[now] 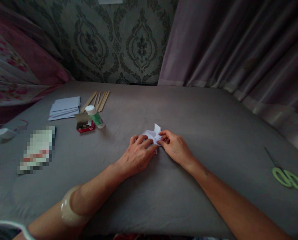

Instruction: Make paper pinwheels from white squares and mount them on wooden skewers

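A small folded piece of white paper (154, 133) lies on the grey cloth-covered surface (163, 193) in the middle. My left hand (137, 154) rests palm down on its left part, fingers stretched flat over it. My right hand (175, 146) meets it from the right, fingertips pinched on the paper's edge. One corner of the paper stands up above the fingers.
A stack of white sheets (64, 108), several wooden sticks (97, 100), a glue bottle (95, 116) and a small red box (85, 125) sit at the back left. Green-handled scissors (287, 176) lie far right. A blurred-out packet (37, 150) lies left. Curtains hang behind.
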`<state>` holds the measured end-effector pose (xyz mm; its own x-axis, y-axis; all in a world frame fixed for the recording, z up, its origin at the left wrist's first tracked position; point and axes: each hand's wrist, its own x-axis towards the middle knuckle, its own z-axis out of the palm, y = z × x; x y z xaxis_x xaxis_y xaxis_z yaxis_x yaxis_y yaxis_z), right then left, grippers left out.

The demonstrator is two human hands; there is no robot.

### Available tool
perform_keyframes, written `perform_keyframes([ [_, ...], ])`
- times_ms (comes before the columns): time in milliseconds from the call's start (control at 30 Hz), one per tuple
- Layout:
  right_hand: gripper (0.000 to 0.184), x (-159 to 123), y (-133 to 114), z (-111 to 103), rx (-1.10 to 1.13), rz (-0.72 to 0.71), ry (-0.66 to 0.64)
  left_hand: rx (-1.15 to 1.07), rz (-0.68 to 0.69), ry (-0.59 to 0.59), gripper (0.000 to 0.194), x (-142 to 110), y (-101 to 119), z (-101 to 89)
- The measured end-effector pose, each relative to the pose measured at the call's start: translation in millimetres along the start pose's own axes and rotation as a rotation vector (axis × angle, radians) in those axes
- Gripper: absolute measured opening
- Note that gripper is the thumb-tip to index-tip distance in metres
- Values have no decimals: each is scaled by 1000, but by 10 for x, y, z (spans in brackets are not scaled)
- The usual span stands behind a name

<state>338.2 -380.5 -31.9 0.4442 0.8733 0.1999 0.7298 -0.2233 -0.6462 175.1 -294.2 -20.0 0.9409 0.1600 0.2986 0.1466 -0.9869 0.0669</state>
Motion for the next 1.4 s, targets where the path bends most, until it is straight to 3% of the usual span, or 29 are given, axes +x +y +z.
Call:
perform_keyframes([
  [233, 20, -8, -50, -9, -109, -23, -21, 4, -3, 19, 28, -2, -8, 33],
  [500, 13, -25, -65, -6, -236, -159, 41, 3, 1, 28, 29, -9, -14, 42],
  [1400, 8, -11, -56, 21, -236, -162, 36, 8, 2, 0, 30, 2, -3, 2],
])
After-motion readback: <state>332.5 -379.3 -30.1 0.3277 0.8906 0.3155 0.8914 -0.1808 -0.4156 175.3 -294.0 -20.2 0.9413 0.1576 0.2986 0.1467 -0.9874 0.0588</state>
